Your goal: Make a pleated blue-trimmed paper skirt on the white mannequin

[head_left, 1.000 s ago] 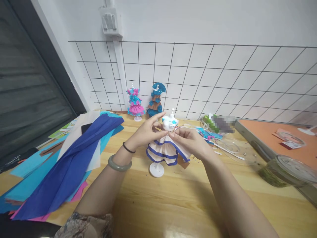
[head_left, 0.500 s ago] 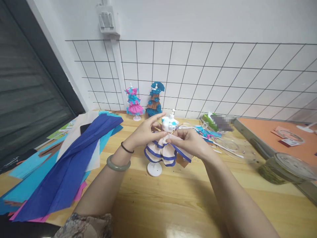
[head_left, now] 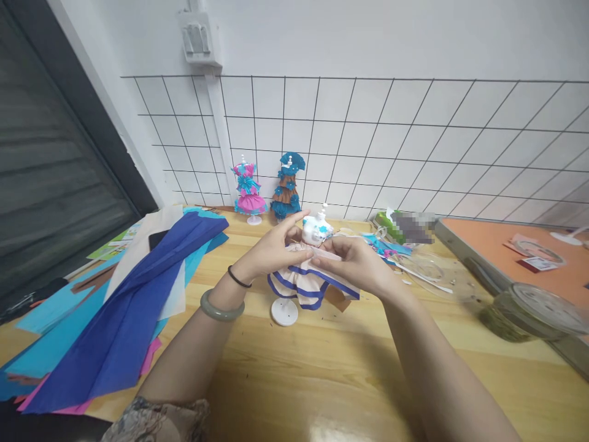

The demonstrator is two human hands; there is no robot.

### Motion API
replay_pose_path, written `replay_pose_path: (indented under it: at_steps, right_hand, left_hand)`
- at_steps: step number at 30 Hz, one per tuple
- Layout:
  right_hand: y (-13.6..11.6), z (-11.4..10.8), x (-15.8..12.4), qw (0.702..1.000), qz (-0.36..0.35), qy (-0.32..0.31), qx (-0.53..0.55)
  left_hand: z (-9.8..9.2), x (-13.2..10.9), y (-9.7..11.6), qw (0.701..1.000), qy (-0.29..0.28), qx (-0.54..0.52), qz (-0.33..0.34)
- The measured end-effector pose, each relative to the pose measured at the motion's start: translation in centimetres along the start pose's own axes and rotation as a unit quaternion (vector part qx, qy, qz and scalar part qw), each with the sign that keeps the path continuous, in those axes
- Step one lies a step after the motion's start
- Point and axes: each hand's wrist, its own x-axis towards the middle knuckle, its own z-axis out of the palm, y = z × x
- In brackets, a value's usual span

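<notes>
A small white mannequin (head_left: 316,228) with blue patches on its chest tilts to the right between my hands. Its round white base (head_left: 284,312) shows below on the table. Around its waist hangs a cream skirt (head_left: 301,283) with dark blue stripes, made of crepe paper or thin cloth. My left hand (head_left: 280,244) is closed on the skirt's waist at the left, thumb in front, the other fingers partly hidden behind. From the right, my right hand (head_left: 352,261) pinches the top edge of the skirt between thumb and fingers. A brown piece (head_left: 338,301) shows under the skirt's right side.
Blue, cyan and cream paper sheets (head_left: 138,307) lie at left. Two dressed mini mannequins, one pink (head_left: 251,202) and one teal-brown (head_left: 288,190), stand by the wall. Right are ribbon scraps (head_left: 386,245), a tape roll (head_left: 529,313) and an orange board (head_left: 515,236).
The mannequin leans further, its base slightly more to the left. My right hand has flattened along the skirt's top edge, and the skirt's right side is drawn out a little.
</notes>
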Motion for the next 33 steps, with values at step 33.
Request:
replay_pose_path:
  at_steps: [33]
  right_hand:
    - [-0.08,0.57,0.00,0.995,-0.051,0.066,0.048]
  left_hand:
    - [-0.58,-0.11,-0.08,1.000,-0.027,0.002,-0.011]
